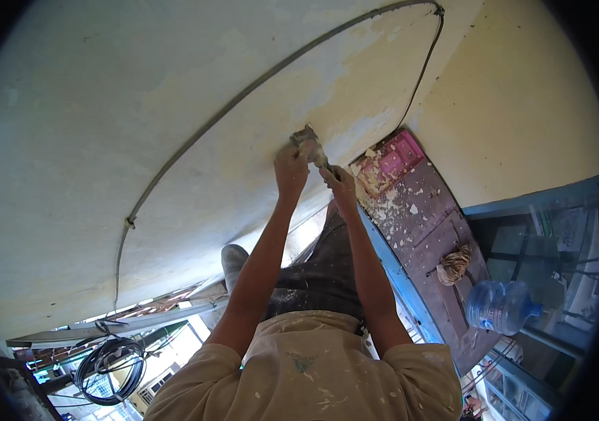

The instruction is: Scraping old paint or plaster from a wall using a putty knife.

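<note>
Both of my hands are on a paint scraper [316, 149], whose dirty blade lies against the patchy cream wall [257, 126]. Its handle is in the grip of my right hand [342, 184]. Further up the tool, my left hand [292, 169] has its fingers on the blade section, with the thumb side turned towards it. Pale scraped patches show on the wall around and above the blade. The exact contact of the blade's edge with the wall is hard to make out.
A grey cable [215, 118] arcs across the wall. To the right, a brown board [426, 218] bears paint flakes, a pink plastic tray [410, 147], a crumpled cloth [454, 266] and a blue water jug [497, 308]. Coiled black cable [81, 376] hangs at lower left.
</note>
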`<control>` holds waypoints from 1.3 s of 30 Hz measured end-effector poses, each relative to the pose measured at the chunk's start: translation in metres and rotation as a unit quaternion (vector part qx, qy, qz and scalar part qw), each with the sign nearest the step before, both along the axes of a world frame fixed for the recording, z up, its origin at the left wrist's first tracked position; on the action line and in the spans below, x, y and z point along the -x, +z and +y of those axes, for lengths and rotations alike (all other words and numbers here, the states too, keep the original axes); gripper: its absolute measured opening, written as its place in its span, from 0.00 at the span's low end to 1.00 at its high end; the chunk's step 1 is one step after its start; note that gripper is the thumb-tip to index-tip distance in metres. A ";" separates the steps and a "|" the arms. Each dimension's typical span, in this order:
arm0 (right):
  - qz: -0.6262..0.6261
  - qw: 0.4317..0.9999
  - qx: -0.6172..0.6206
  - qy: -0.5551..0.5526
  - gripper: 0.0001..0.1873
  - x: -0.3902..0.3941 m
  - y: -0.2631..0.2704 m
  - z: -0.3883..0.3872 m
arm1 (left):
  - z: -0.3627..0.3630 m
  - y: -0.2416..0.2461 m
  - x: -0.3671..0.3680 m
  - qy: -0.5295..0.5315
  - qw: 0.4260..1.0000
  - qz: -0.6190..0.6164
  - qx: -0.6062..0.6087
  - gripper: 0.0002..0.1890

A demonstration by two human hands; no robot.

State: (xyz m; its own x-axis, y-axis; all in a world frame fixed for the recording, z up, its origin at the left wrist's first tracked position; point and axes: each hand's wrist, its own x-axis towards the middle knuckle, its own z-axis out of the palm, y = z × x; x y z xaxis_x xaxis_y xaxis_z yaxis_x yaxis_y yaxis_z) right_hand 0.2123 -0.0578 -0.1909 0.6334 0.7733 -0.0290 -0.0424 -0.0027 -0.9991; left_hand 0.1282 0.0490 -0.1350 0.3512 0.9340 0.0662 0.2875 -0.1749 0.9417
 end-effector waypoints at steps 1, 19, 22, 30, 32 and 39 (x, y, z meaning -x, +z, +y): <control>0.013 0.999 0.034 0.005 0.23 -0.004 -0.001 -0.002 | -0.001 0.000 -0.002 -0.001 0.997 -0.074 0.006 0.18; 0.031 0.999 0.016 0.003 0.23 0.018 0.042 0.001 | 0.000 0.048 0.012 -0.033 0.999 -0.017 0.002 0.13; 0.100 0.991 0.081 0.022 0.20 0.027 0.016 -0.006 | -0.001 0.014 0.011 -0.036 0.999 0.037 -0.001 0.15; -0.002 0.999 0.019 -0.046 0.23 -0.002 0.061 0.001 | 0.003 0.058 -0.003 -0.010 0.997 -0.074 -0.030 0.19; -0.072 0.996 0.011 -0.053 0.25 -0.007 0.070 0.000 | -0.003 0.071 0.001 0.006 0.998 -0.062 0.021 0.18; 0.031 0.994 0.106 0.009 0.19 0.012 0.032 -0.013 | -0.013 0.034 0.008 0.003 0.998 -0.022 0.067 0.18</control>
State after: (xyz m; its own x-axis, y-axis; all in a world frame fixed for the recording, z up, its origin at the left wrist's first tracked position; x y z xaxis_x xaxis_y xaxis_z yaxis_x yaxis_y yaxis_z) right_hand 0.2004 -0.0705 -0.1584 0.6118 0.7565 -0.2312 -0.1028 -0.2137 -0.9715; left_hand 0.1199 0.0359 -0.1013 0.3448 0.9376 -0.0447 0.2470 -0.0447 0.9680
